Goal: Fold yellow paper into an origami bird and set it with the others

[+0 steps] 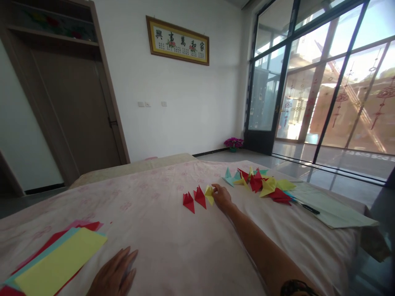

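My right hand (221,196) reaches out over the cloth, its fingertips pinched on the edge of a small yellow origami crane (209,195). Just left of that crane, two red origami cranes (200,197) stand in a row with it. Flat on the cloth at the lower left lies my left hand (115,272), fingers stretched out and holding nothing. Beside it is a stack of coloured paper sheets (58,261), a yellow one on top with blue, red and pink edges showing below. Farther right sits a pile of folded paper cranes (256,181) in red, yellow and light blue.
A pale flowered cloth (154,230) covers the table. Right of the pile lie a black pen (310,209) and a large pale sheet (335,205), which reaches past the table's right edge. Beyond are a potted purple plant (233,143), a brown door and glass doors.
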The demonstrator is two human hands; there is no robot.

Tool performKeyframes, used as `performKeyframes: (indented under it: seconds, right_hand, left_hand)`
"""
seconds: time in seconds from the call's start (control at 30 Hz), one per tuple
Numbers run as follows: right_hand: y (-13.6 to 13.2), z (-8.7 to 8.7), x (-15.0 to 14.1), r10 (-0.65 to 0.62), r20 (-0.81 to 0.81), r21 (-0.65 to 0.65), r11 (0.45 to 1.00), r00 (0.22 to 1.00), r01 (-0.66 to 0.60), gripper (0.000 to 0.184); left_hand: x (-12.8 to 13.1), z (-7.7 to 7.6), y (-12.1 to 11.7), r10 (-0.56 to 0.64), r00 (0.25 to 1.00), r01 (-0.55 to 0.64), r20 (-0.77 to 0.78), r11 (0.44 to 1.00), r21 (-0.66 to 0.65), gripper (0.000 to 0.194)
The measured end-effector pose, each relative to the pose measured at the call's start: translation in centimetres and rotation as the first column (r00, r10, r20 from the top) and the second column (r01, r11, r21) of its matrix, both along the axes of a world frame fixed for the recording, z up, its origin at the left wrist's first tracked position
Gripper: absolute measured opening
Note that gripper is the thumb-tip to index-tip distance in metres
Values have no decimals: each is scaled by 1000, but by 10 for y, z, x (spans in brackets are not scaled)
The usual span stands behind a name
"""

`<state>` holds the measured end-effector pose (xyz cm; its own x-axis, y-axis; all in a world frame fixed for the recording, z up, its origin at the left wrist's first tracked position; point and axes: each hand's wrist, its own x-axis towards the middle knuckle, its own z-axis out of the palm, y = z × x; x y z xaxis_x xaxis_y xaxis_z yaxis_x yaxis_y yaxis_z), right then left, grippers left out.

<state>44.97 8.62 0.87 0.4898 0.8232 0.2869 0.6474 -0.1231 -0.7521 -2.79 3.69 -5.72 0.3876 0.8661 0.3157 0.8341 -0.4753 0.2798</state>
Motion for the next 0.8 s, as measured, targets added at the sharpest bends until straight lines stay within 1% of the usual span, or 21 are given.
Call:
performKeyframes:
  seconds: [0.1,0.17,0.2,0.23,0.27,0.3,0.33,0.4,0.47,0.5,0.57,0.63,0.73,0.8]
  right_hand:
    - [-15,20,2,49,-18,12,999,999,-49,30]
    - [-31,37,-6,108,-26,37,994,994,-107,28]
    - [-41,45,-15,155,-33,46,987,987,-154,31]
    - [-52,50,-28,222,-41,49,974,974,-220,39]
    - [-63,54,-45,307,-55,41,952,950,-305,44]
    - [-74,56,-65,402,-79,24,916,912,-401,46]
    - [-85,57,-88,488,-111,7,871,865,-491,47]
    - [-105,54,-135,607,-182,-18,785,774,-620,48]
    - [-121,50,-178,682,-289,-9,700,672,-714,47]
    - [-126,48,-195,697,-329,-5,673,637,-739,46]
    - [-132,45,-221,709,-337,-6,656,620,-754,43]
    - [-132,43,-237,709,-325,-1,661,626,-750,42]
    - [-130,41,-249,706,-311,2,670,636,-742,45]
    - [-129,39,-253,703,-292,-4,677,648,-736,45]
  left_hand:
    - [-1,1,-2,8,996,-6,91,1000,-24,44]
    - [3,6,-8,-6,978,11,208,1000,-23,40]
    - [7,10,-12,-12,959,18,284,1000,-19,37]
    - [13,16,-19,-25,932,31,362,999,-11,35]
    - [20,23,-28,-4,891,14,453,1000,-17,34]
    - [29,32,-38,41,839,-13,542,998,-55,32]
    - [38,41,-48,82,793,-21,604,994,-108,32]
    - [55,59,-67,102,717,19,690,986,-166,33]
    - [65,73,-81,94,661,69,745,980,-185,33]
    - [67,77,-85,82,642,93,762,979,-184,33]
    - [65,81,-90,69,614,120,786,977,-179,34]
    - [59,82,-92,58,610,128,790,977,-171,33]
    - [52,79,-91,67,623,97,779,982,-162,27]
    - [50,77,-88,92,617,72,781,982,-173,25]
